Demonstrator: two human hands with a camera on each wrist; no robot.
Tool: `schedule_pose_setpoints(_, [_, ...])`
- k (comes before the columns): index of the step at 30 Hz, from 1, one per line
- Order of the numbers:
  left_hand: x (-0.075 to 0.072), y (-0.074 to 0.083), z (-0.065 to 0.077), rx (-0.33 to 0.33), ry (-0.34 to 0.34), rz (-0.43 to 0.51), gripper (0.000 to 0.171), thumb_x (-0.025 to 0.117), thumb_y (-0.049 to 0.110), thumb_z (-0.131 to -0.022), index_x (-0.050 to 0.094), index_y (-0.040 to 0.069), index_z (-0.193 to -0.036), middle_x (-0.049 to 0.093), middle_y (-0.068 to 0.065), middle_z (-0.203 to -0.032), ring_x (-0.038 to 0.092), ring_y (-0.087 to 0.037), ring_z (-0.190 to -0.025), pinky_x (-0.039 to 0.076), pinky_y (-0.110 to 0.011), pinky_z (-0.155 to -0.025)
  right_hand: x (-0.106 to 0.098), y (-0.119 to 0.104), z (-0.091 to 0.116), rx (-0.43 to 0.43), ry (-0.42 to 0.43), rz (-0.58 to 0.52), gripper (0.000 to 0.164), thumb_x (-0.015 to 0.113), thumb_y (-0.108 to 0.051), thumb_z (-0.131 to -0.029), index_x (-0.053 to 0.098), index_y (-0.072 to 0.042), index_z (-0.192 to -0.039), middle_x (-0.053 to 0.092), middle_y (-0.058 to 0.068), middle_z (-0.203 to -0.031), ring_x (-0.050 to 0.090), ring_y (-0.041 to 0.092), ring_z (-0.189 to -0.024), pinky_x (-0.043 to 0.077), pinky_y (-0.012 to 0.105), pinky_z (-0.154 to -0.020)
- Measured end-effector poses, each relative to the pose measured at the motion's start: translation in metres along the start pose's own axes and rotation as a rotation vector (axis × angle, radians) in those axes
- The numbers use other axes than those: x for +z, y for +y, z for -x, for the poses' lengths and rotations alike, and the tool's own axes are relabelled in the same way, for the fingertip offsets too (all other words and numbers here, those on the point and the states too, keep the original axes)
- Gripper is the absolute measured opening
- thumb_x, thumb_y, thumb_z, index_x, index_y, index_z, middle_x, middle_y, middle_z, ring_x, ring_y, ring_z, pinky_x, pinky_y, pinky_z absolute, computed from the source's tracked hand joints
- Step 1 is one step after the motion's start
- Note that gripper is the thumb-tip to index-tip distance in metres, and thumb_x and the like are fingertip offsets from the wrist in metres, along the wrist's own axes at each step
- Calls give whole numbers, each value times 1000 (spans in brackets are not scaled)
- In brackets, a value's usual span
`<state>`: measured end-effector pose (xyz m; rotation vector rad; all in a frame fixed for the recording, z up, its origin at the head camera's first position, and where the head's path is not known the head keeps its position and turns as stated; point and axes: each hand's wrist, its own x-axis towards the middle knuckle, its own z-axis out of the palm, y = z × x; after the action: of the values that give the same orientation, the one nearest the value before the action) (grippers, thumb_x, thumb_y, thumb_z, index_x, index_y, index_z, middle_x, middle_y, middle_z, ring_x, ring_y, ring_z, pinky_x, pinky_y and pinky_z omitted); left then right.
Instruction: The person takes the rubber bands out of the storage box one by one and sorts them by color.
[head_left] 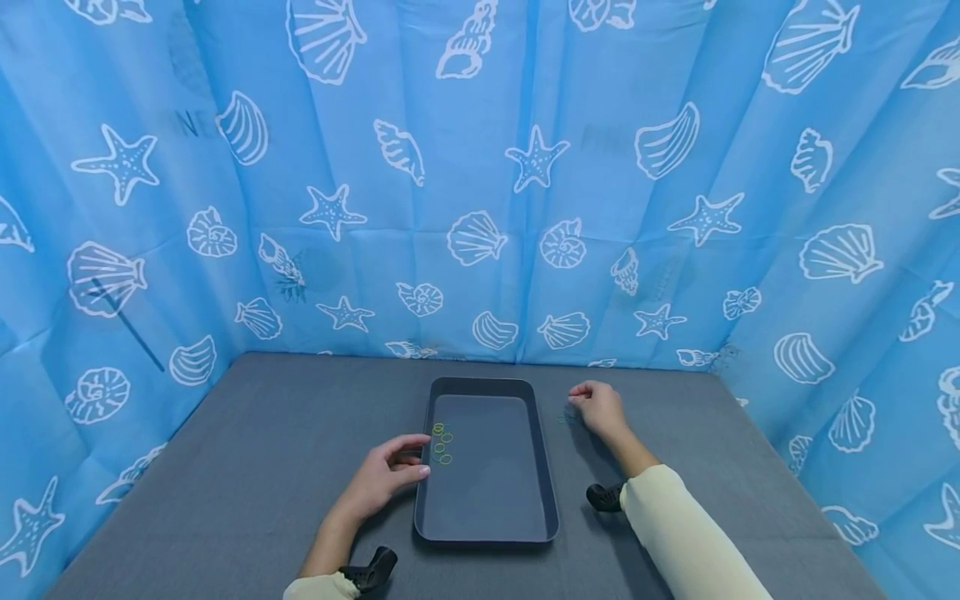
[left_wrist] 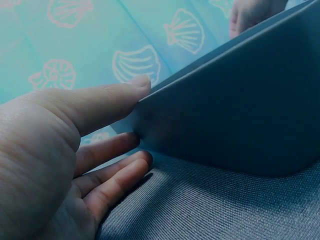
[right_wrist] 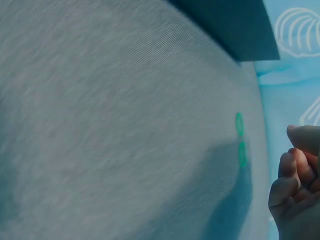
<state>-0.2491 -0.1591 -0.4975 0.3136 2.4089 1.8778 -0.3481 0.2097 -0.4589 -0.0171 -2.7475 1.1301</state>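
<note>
A shallow dark grey tray sits on the grey cloth. Several thin yellow-green loops, like small rubber bands, lie inside along its left wall. My left hand is at that wall; in the left wrist view the thumb is at the rim and the other fingers extend low beside the outer side. Right of the tray, my right hand hovers over the cloth with loosely curled fingers. Nothing shows between thumb and fingers. Close by, thin green loops lie on the cloth in the right wrist view.
Grey cloth covers the table around the tray. A blue curtain with white shells and starfish hangs behind and on both sides. Each wrist carries a black device, near a cream sleeve.
</note>
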Motion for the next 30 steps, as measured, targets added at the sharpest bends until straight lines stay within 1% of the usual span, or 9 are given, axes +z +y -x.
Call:
schedule_pose_setpoints(5, [-1,1,0,2,4,-8,43,73,13,-87,61,10,-128,57,-13,-130,59,-25,-103,50,-37,-84,0,-15,-5,-24,9,-16,10,62,-6,-94,68,2,-96,65,12,-88,58,25,-79,46,39,-67])
schedule_pose_setpoints(10, [-1,1,0,-3,-1,-7,43,73,14,-88,61,10,-129,57,-13,-130,59,-25,-103,50,-38,-85,5,-32,-3,-37,12,-40,10,63,-6,-94,67,2,-96,64,12,-86,57,24,-75,45,37,-64])
schedule_pose_setpoints(15, [-1,1,1,1,-1,-13,43,73,16,-88,61,10,-129,57,-13,-129,58,-25,-103,50,-40,-85,14,-50,-2,-39,11,-83,9,64,-10,-94,68,-2,-96,62,9,-85,55,22,-74,44,33,-63])
schedule_pose_setpoints(23, [0,2,0,4,-7,-8,44,73,15,-88,60,9,-130,57,-14,-129,59,-25,-103,50,-37,-84,27,-79,2,-91,-2,-143,8,67,-10,-92,69,-2,-94,62,8,-83,55,21,-73,45,32,-62])
schedule_pose_setpoints(28, [0,4,0,5,-3,-11,44,73,15,-88,61,8,-129,57,-14,-129,59,-25,-103,50,-38,-85,36,-91,5,-121,-28,-167,8,67,-10,-92,69,-3,-94,62,6,-83,54,20,-74,45,32,-63])
schedule_pose_setpoints(30, [1,8,2,4,3,-11,43,72,12,-88,60,6,-129,57,-16,-129,59,-26,-103,50,-40,-85,40,-93,5,-135,-39,-178,7,67,-10,-92,69,-4,-94,62,5,-83,54,19,-74,45,32,-64])
